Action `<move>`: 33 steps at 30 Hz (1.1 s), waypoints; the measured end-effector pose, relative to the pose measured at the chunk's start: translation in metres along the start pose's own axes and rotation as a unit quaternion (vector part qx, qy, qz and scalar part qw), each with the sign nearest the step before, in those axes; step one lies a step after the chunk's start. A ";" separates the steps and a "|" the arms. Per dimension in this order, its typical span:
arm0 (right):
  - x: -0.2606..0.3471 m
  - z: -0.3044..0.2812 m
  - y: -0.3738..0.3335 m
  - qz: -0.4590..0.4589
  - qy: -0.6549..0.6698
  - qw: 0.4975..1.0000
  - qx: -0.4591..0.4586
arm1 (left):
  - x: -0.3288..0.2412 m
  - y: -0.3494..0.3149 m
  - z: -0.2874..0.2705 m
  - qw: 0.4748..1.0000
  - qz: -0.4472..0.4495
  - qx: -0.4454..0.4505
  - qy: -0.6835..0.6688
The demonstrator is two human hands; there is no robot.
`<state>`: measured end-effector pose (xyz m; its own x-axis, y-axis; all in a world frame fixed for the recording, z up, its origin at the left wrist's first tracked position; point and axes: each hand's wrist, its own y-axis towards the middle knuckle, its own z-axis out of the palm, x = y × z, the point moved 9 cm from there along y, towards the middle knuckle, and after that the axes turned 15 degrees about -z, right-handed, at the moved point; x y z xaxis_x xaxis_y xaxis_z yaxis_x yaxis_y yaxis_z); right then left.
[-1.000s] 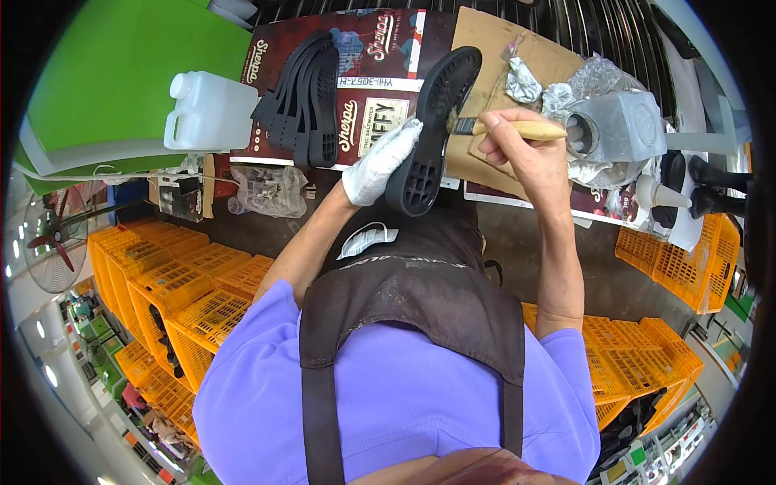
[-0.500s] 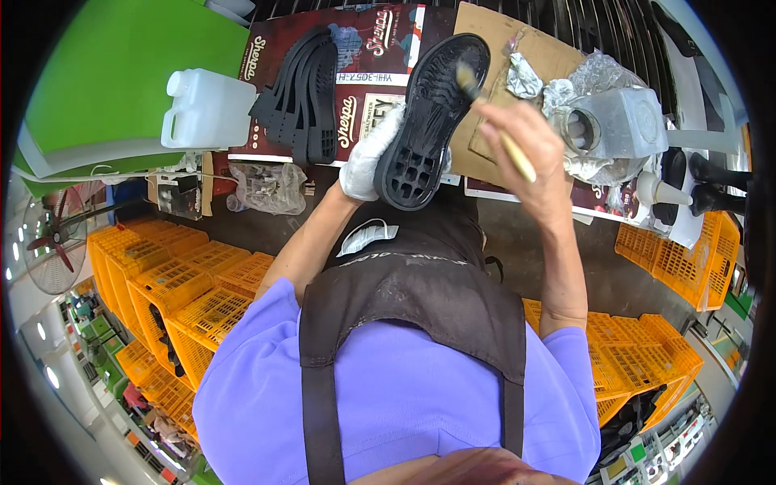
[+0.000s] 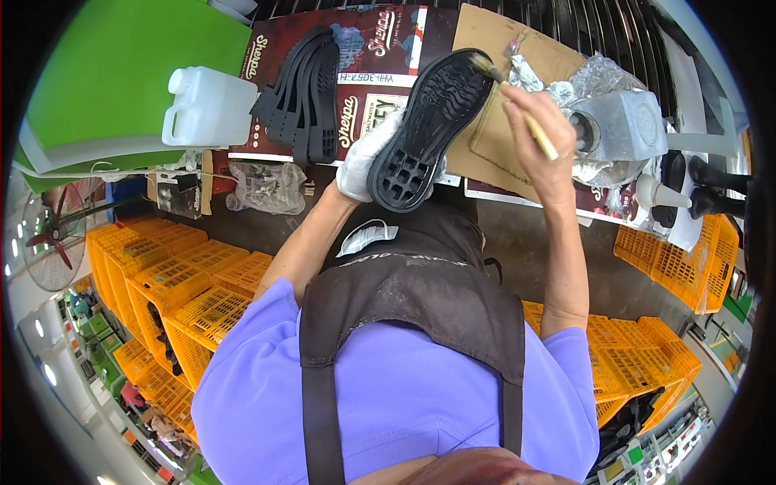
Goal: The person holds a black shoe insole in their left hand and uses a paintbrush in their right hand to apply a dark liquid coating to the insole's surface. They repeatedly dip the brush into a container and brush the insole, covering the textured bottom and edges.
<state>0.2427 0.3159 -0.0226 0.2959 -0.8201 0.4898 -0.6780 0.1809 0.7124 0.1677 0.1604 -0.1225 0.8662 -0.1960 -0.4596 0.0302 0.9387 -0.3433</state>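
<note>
A black shoe sole point(image 3: 440, 113) is tilted up in front of me, its hollow, ribbed inner side showing, with square pockets at the heel. My left hand point(image 3: 364, 166), in a white glove, grips it around the heel end; some fingers are hidden behind it. Bare and closed, my right hand point(image 3: 543, 133) holds a brush point(image 3: 529, 121) with a pale wooden handle. Its bristles touch the toe-end rim of the sole. Left of the sole, several black soles point(image 3: 311, 97) lie overlapped on a dark red printed cardboard sheet point(image 3: 279, 56).
A white plastic jug point(image 3: 208, 109) stands at the left by a green surface point(image 3: 121, 73). At the right, a clear plastic container point(image 3: 626, 125) lies on its side among crumpled plastic, near a white squeeze bottle point(image 3: 659, 194). Brown cardboard point(image 3: 505, 137) lies beneath. Orange crates point(image 3: 190, 283) stand below.
The brush has moved from the inner forefoot to the toe-end rim, going slightly right and up. The sole has tilted, with its toe end lower in view. My left hand keeps its grip.
</note>
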 end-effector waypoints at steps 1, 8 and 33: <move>0.007 0.006 -0.004 -0.034 -0.023 0.999 0.006 | 0.001 0.001 0.000 1.000 -0.005 0.003 -0.007; 0.028 0.021 -0.009 0.144 0.183 0.971 0.061 | -0.005 -0.002 -0.024 0.991 0.052 -0.113 0.051; 0.003 0.034 -0.011 0.259 0.280 0.924 0.011 | -0.007 0.000 -0.019 0.997 0.037 -0.068 0.017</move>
<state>0.2282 0.2927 -0.0462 0.2257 -0.2164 0.9499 -0.8378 0.4544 0.3026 0.1519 0.1562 -0.1343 0.8462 -0.1387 -0.5145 -0.1031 0.9047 -0.4134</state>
